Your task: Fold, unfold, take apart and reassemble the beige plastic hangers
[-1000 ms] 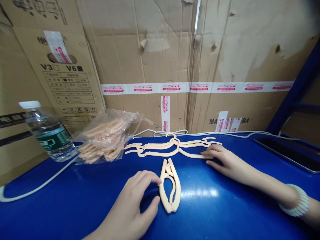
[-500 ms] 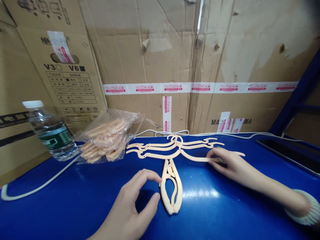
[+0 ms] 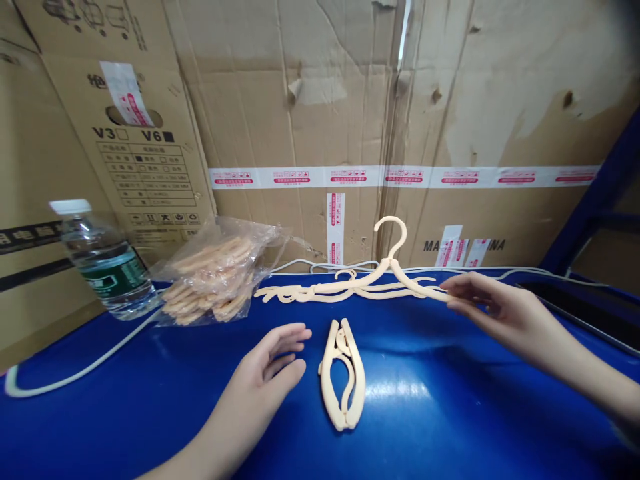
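My right hand (image 3: 487, 303) pinches the right end of an unfolded cream hanger (image 3: 393, 265), which is lifted with its hook upward. Behind and below it, other unfolded hangers (image 3: 390, 293) lie on the blue table (image 3: 425, 427). A folded cream hanger (image 3: 327, 387) lies near the middle, its narrow end toward the back. Just left of this folded one, my left hand (image 3: 275, 367) hovers with fingers apart and nothing in it.
A clear plastic bag (image 3: 215, 273) of folded hangers lies at the back left, beside a water bottle (image 3: 113, 267). A white cable (image 3: 75, 387) curves along the left. Cardboard boxes (image 3: 300, 133) stand behind; a dark flat device (image 3: 575, 313) lies at right.
My right hand has raised the front unfolded hanger off the table and moved slightly right. My left hand has drawn back a little to the left from the folded hanger.
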{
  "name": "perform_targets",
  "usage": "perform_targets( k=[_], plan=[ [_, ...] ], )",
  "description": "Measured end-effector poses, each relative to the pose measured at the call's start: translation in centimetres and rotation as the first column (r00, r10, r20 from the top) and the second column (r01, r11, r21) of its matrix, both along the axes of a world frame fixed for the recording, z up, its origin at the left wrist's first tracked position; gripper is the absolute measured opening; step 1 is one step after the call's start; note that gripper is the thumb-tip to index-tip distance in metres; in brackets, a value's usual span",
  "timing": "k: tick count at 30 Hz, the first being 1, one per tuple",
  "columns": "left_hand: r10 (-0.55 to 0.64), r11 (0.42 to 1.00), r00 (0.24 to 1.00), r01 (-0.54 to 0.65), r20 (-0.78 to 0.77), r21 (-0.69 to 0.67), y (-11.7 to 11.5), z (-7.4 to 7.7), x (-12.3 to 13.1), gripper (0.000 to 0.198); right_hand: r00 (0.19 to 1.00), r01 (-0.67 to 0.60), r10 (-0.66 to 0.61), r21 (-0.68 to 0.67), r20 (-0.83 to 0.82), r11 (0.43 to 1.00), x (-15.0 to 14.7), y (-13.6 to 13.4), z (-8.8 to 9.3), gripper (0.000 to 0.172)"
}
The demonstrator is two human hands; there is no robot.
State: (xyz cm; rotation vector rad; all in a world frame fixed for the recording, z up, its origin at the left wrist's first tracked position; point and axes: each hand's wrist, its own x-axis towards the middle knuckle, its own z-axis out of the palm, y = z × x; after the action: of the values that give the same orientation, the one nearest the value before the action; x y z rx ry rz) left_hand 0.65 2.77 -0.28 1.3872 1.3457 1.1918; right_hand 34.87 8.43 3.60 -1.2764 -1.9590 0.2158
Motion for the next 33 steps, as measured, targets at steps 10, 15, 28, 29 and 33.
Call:
perform_targets(
  k=[10,15,28,29,33],
  plan=[
    [0.025,0.992,0.996,-0.035,0.091,0.117,-0.8,-0.8,0.2,0.070,0.945,-0.286,0.300,-0.114,0.133,0.951,-2.5,-1.8,-0.6,0.022],
    [0.048,0.975,0.997,-0.033,-0.065,0.219,-1.3,0.0,0.5,0.057,0.950,-0.290,0.303,-0.140,0.082,0.947,-3.5,-2.8,-0.8,0.020],
    [0.102,0.991,0.994,-0.104,0.029,0.083,0.0,0.3,-0.1,0.039,0.865,-0.342,0.214,0.222,0.454,0.913,-2.9,-2.2,-2.1,0.035],
    [0.104,0.992,0.994,-0.106,0.035,0.074,0.1,0.2,-0.1,0.040,0.857,-0.314,0.151,0.269,0.492,0.910,-2.9,-2.3,-2.3,0.037],
    [0.106,0.993,0.991,-0.110,0.076,0.049,0.1,0.3,0.1,0.043,0.805,-0.229,-0.061,0.403,0.590,0.886,-3.0,-2.6,-2.8,0.047]
  ],
)
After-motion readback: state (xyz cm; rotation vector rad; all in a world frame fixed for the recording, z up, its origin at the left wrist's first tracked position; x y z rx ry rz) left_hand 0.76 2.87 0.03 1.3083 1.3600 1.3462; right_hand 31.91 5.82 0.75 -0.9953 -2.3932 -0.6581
